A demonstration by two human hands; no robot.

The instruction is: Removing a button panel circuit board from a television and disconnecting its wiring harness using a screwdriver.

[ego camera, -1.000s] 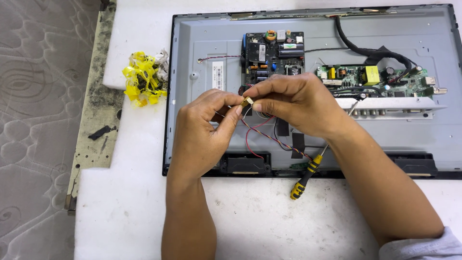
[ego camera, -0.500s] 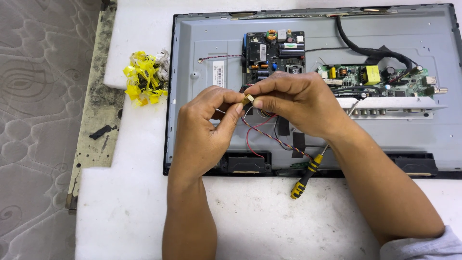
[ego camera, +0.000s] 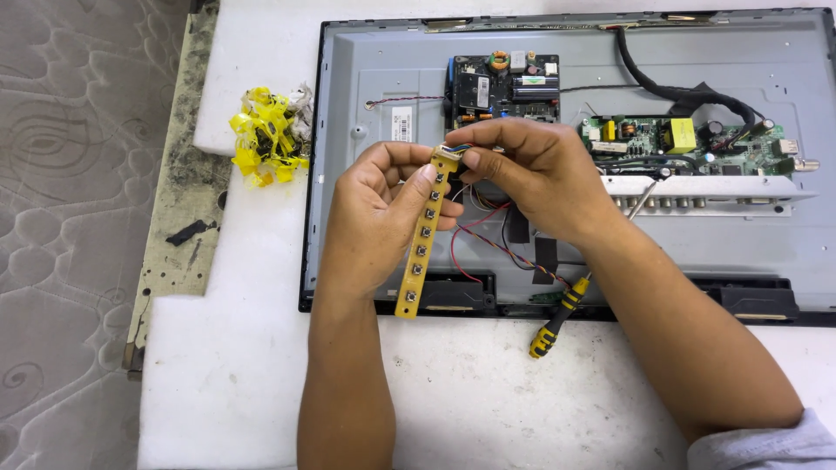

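A narrow yellow button board [ego camera: 422, 235] with a row of small push buttons hangs upright over the lower left of the opened television back panel [ego camera: 784, 252], seen from your head camera. Your left hand [ego camera: 379, 218] pinches its upper part, thumb on the front. Your right hand [ego camera: 531, 174] pinches the wire connector [ego camera: 453, 154] at its top end, fingers pressed together. Red and black wires [ego camera: 488, 237] trail beneath. A yellow-handled screwdriver [ego camera: 557, 318] lies near your right forearm. Yellow scraps [ego camera: 266, 135] sit left of the panel.
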